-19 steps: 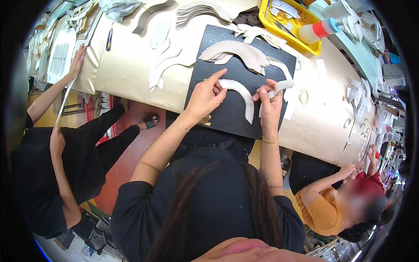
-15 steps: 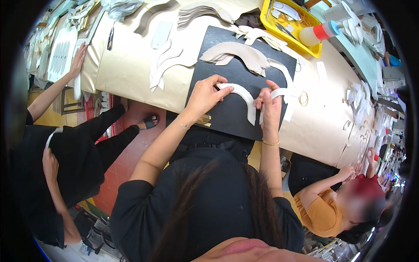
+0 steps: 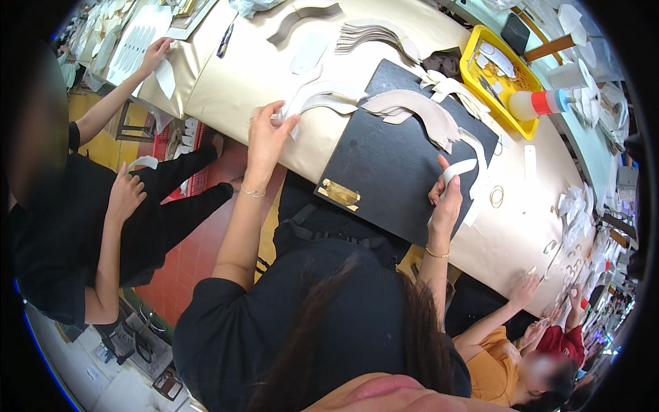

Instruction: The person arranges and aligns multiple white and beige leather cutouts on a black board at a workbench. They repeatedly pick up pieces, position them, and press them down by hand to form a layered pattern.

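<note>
Your left hand (image 3: 268, 142), grip unclear, apparently stacks white pieces (image 3: 329, 90) near the table's (image 3: 223, 96) front edge, alignment needed next; right hand (image 3: 447, 199) clasps curled strip (image 3: 461, 167).

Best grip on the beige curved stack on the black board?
Probably pinch the beige curved stack across mid-arch, coming from the near side of the black board: layers overlap mid-arch but fan out at the left end, and the arch's hollow faces that side.
</note>
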A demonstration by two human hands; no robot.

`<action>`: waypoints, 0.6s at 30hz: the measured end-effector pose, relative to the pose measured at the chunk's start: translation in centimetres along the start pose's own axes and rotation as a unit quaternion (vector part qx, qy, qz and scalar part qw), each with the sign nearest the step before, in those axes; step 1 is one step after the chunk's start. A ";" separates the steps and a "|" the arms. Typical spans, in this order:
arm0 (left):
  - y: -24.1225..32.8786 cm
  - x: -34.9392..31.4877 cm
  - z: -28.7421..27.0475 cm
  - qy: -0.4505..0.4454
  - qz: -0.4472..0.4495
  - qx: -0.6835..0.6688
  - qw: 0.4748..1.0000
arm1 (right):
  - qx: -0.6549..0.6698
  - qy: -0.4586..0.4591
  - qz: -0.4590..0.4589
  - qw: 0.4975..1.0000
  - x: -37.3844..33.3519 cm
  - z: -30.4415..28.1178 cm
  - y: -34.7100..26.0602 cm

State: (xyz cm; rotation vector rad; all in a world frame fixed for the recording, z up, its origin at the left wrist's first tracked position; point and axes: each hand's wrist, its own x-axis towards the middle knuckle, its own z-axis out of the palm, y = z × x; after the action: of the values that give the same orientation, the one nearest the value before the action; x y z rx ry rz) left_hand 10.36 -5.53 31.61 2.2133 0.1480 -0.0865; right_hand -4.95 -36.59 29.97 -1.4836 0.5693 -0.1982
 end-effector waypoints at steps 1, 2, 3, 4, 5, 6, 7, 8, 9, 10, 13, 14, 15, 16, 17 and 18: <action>-0.4 -0.1 0.2 0.051 0.070 0.112 0.990 | -0.003 -0.002 -0.004 1.000 0.0 0.0 0.1; -0.6 -0.3 0.4 0.098 0.121 0.221 0.963 | -0.006 -0.004 -0.008 1.000 0.1 0.0 0.1; -0.7 -0.2 0.7 0.140 0.160 0.328 0.920 | -0.034 0.000 -0.019 0.999 0.2 0.0 0.1; -0.4 0.1 1.7 0.097 0.158 0.230 0.955 | -0.061 0.002 -0.029 0.998 0.3 0.2 0.2; 0.2 0.6 3.2 0.050 0.206 0.182 0.960 | -0.084 -0.005 -0.035 0.996 0.3 0.4 0.2; 1.0 1.0 4.7 0.004 0.238 0.139 0.961 | -0.093 0.017 -0.054 0.994 0.4 0.9 0.4; 2.0 0.9 6.5 -0.004 0.272 0.089 0.958 | -0.083 0.003 -0.005 0.997 0.1 0.8 0.2; 3.3 1.1 8.4 -0.003 0.311 0.040 0.950 | -0.091 -0.001 -0.015 0.996 0.0 1.0 0.1; 4.6 1.7 9.8 -0.027 0.336 0.058 0.940 | -0.099 -0.005 -0.016 0.995 -0.2 1.0 -0.1; 5.6 2.0 10.9 -0.038 0.348 0.034 0.936 | -0.142 -0.001 -0.036 0.989 -0.4 1.0 -0.2; 7.3 2.5 12.7 -0.028 0.383 0.094 0.919 | -0.188 0.006 -0.007 0.982 -1.5 0.4 -0.5; 7.4 2.5 13.0 -0.035 0.384 0.106 0.917 | -0.209 0.005 0.002 0.978 -1.8 0.1 -0.6; 7.4 2.5 13.2 -0.047 0.384 0.119 0.914 | -0.243 0.008 0.006 0.970 -2.0 -0.1 -0.6; 7.3 2.4 13.4 -0.021 0.399 0.122 0.909 | -0.235 0.012 0.019 0.972 -2.2 -0.2 -0.5; 7.2 2.3 13.6 -0.012 0.403 0.128 0.906 | -0.226 -0.002 0.010 0.974 -2.2 -0.2 -0.5; 7.0 2.2 13.8 -0.002 0.410 0.132 0.903 | -0.223 -0.013 0.002 0.975 -2.1 -0.2 -0.4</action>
State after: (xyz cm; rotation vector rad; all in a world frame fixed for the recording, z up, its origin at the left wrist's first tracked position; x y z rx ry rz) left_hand 13.40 -20.51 28.55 2.3636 -0.8432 0.3757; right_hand -6.78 -35.83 30.89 -1.9166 0.6208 -0.0472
